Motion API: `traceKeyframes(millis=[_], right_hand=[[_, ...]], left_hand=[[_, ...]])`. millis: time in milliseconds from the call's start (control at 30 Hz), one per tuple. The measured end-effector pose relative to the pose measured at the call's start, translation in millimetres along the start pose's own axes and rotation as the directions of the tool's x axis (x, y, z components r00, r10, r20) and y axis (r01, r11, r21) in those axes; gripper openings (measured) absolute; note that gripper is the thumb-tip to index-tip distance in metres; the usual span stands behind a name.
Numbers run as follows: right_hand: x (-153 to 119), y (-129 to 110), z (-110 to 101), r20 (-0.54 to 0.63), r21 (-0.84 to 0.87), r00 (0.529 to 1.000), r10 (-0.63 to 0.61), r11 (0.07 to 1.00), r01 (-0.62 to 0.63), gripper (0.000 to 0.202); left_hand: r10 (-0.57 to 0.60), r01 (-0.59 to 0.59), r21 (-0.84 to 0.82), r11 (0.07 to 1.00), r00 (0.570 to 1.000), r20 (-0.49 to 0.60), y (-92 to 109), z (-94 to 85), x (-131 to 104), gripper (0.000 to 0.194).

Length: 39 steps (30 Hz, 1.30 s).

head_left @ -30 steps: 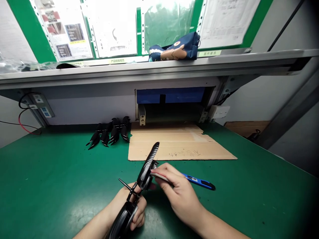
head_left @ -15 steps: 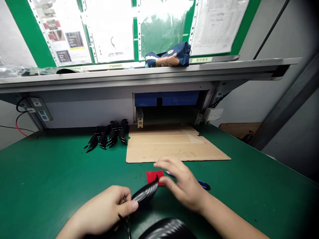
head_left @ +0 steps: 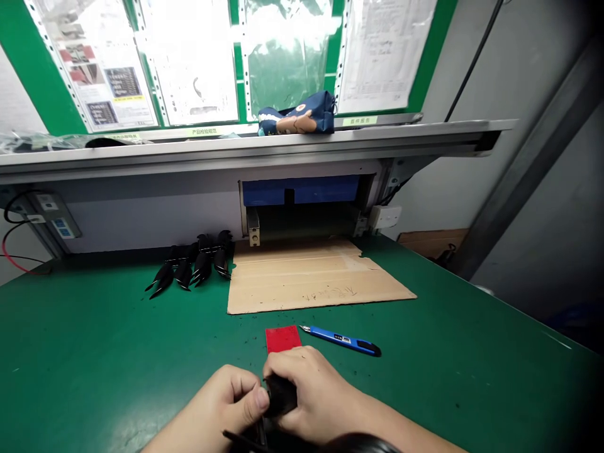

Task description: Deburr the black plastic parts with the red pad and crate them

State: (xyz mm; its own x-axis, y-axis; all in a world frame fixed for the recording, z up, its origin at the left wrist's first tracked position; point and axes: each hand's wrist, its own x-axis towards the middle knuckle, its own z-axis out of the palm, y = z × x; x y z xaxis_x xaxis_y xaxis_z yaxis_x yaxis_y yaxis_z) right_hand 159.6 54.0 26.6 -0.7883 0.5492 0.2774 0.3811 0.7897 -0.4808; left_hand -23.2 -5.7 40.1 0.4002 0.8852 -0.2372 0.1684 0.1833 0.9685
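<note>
Left hand (head_left: 231,399) pinches, right hand (head_left: 323,396) wraps, one black part (head_left: 283,396); red sheet (head_left: 283,338) and knife (head_left: 340,340) (tip leftward) lie beyond, on desk (head_left: 94,352).

Below the papers (head_left: 193,63), one pale-green label (head_left: 204,131) reads 产品检验规范, the right-hand label (head_left: 360,121) 首件报告

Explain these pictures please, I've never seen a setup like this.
There is no robot here, only a person working bare-handed. Every picture comes from one camera worn on that person's head, looking forward and down. The left hand and right hand together hold a black part, partly hidden by the grip. On the green table lie a red piece, a blue knife to its right, cardboard behind both, and some black pieces left of the cardboard.
</note>
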Motion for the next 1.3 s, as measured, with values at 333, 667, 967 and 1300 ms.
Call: traceKeyframes(millis=[333, 667, 967, 1300], right_hand=[[-12, -9, -28, 0.389, 0.109, 0.891, -0.234, 0.972, 0.208, 0.027], [6, 19, -28, -0.361, 0.369, 0.867, 0.343, 0.907, -0.205, 0.023], [3, 16, -22, -0.151, -0.097, 0.95, 0.273, 0.952, -0.289, 0.039], [-1, 17, -45, -0.013, -0.001, 0.974, 0.228, 0.974, -0.228, 0.03]], left_hand=[[0.023, -0.008, 0.414, 0.91, 0.999, -0.03, -18, -10.1, -26, 0.038], [0.02, -0.163, -0.232, 0.959, 0.856, -0.517, -5, -8.2, 7, 0.039], [-0.088, -0.203, -0.732, 0.65, 0.937, -0.338, -15, 10.4, 13, 0.018], [0.076, -0.249, -0.426, 0.87, 0.92, -0.383, -14, 5.6, 11, 0.034]])
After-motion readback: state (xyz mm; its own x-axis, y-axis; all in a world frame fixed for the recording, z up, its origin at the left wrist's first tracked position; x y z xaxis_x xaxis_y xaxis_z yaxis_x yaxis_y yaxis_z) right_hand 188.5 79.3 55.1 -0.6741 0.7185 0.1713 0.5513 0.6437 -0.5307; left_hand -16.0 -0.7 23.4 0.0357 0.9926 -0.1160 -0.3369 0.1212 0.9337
